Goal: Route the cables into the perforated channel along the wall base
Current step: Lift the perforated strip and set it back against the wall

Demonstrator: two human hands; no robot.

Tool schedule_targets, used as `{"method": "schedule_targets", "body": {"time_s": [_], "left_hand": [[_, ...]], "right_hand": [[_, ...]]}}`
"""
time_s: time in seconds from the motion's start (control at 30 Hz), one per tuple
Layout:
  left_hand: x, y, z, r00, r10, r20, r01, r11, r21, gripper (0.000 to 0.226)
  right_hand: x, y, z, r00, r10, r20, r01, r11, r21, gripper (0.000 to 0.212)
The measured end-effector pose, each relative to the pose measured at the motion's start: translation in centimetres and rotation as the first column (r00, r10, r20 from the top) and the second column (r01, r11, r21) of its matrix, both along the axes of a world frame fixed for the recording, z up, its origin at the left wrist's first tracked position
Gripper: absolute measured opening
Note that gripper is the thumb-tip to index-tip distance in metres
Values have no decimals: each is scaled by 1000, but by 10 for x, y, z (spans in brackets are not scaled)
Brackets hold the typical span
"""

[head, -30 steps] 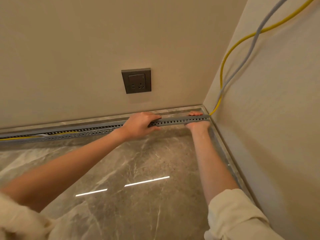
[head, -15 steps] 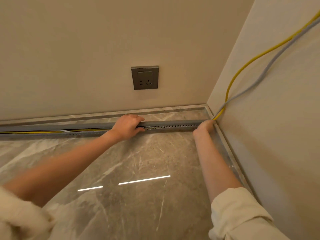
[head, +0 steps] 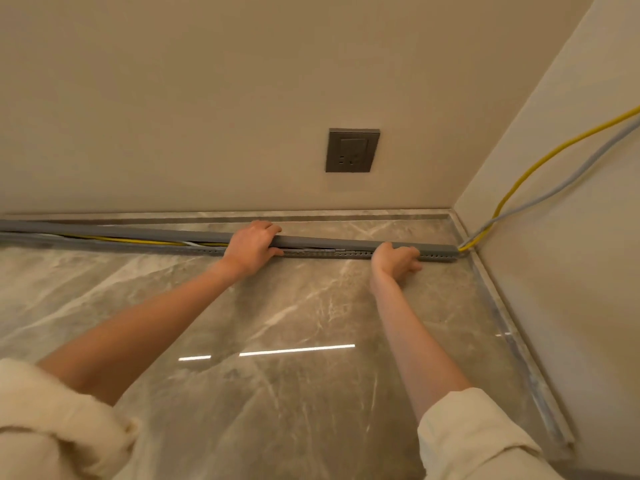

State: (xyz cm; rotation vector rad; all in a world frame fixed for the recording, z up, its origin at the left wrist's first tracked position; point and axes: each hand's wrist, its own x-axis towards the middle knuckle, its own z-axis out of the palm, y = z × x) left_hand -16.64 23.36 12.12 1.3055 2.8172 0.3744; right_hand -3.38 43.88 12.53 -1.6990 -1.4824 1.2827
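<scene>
Closing the grey cover over cables in the perforated channel (head: 325,252) along the floor, just off the wall base

The channel looks light, thin plastic, stiff but springy, best pinched along its top edge. The left hand (head: 254,247), at 12 o'clock, has fingers curled together over the cover (head: 329,241), thumb below; the right hand (head: 396,259), at 1 o'clock, bent at the wrist, presses loosely curled fingers on the front. The yellow cable (head: 530,168) and grey cable (head: 561,183) enter at 2 o'clock
</scene>
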Motion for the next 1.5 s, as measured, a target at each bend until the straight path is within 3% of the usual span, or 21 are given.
{"method": "schedule_targets", "body": {"time_s": [0.13, 0.23, 0.4, 0.53, 0.7, 0.93, 1.07, 1.13, 1.17, 1.27, 1.33, 1.4, 1.5], "left_hand": [[-30, -69, 8, 996, 86, -39, -87, 996, -23, 49], [-51, -118, 16, 984, 168, -67, -169, 986, -11, 48], [-79, -188, 24, 961, 267, -70, -262, 963, 70, 39], [-101, -241, 22, 941, 337, -20, -335, 941, 46, 33], [-128, -295, 19, 936, 351, 34, -352, 935, 36, 38], [-163, -350, 16, 949, 314, -16, -314, 949, -37, 40], [-187, -375, 14, 921, 389, -17, -388, 921, 41, 44], [-192, -384, 9, 861, 507, 38, -504, 842, 191, 39], [-192, -385, 7, 805, 588, 84, -585, 761, 280, 35], [-188, -385, -5, 519, 766, 378, -830, 347, 436, 19], [-187, -379, -9, 346, 677, 650, -917, 96, 388, 7], [-188, -378, -15, 279, 570, 773, -943, 11, 333, 24], [-190, -378, -24, 216, 439, 872, -963, -50, 264, 26]], "right_hand": [[-27, -50, 4, 987, 160, 33, -164, 975, 150, 37], [-53, -92, 7, 933, 355, 65, -360, 905, 226, 29], [-95, -162, 8, 679, 711, 183, -729, 624, 282, 17], [-130, -219, 9, 480, 841, 250, -863, 401, 308, 17], [-168, -271, 4, 230, 892, 389, -932, 86, 353, 18], [-227, -326, -2, -56, 813, 579, -897, -295, 328, 31], [-261, -353, 0, -194, 763, 616, -871, -423, 251, 38], [-277, -368, -1, -241, 732, 637, -867, -458, 198, 39], [-285, -374, -1, -267, 713, 649, -864, -475, 166, 39], [-309, -394, 0, -354, 691, 630, -853, -515, 85, 30], [-320, -404, 2, -385, 709, 591, -846, -527, 80, 23], [-328, -414, 0, -392, 721, 572, -839, -535, 100, 21], [-333, -422, -4, -382, 739, 555, -838, -530, 129, 22]]}}
